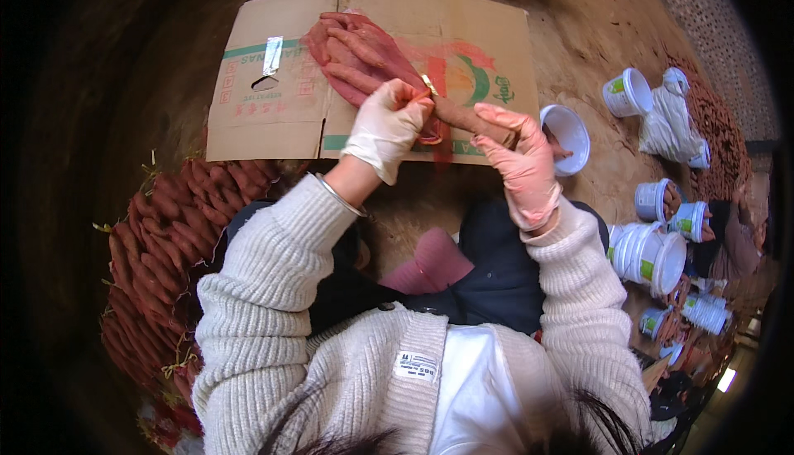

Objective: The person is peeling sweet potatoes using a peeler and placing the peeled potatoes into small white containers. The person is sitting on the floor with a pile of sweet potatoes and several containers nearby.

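A red mesh bag (366, 52) full of sweet potatoes lies on a flattened cardboard box. My left hand (388, 126), in a thin whitish glove, pinches the bag's gathered mouth. A small yellowish strip (429, 84) shows just beyond those fingers. My right hand (526, 166), in a reddish-stained glove, grips one end of a long sweet potato (465, 117). The sweet potato's other end is at the bag's mouth beside my left fingers; whether it is inside cannot be made out.
Under the bag is the printed cardboard (273, 126). Filled bags of sweet potatoes (167, 231) are stacked at my left. A white bucket (574, 138) holding sweet potatoes stands by my right hand. More buckets (651, 259), a loose heap (716, 126) and a person (732, 238) are farther right.
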Motion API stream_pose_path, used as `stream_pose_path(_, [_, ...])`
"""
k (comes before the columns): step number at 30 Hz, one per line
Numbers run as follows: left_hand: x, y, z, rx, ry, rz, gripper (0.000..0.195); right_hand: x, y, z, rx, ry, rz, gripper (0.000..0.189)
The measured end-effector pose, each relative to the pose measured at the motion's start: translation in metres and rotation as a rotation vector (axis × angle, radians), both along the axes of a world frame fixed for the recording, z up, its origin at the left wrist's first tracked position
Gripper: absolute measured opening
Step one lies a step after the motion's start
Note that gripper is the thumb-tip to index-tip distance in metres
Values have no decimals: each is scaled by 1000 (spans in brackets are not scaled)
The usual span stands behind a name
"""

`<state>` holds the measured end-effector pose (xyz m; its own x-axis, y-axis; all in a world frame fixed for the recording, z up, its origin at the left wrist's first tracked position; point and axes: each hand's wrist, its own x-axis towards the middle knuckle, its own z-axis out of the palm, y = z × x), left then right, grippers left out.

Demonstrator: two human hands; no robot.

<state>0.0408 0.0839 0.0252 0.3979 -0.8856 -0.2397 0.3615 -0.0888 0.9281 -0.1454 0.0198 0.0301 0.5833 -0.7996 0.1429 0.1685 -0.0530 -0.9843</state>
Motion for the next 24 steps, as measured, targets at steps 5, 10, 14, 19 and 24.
stream_pose_path(5, [-8,6,-5,-98,-90,55,7,35,18,-45,-359,-13,-124,31])
stream_pose_path(10, [-13,0,-22,-208,-176,41,9,48,16,-93,134,-37,-139,27])
stream_pose_path(14, [-12,4,-34,-143,-255,-19,5,46,-8,-67,354,-14,-28,15])
stream_pose_path(19, [-14,0,-29,-136,-128,-17,6,39,-26,-46,602,8,127,27])
stream_pose_path(24, [-11,3,-12,-119,-56,-6,8,23,-32,-49,730,106,153,28])
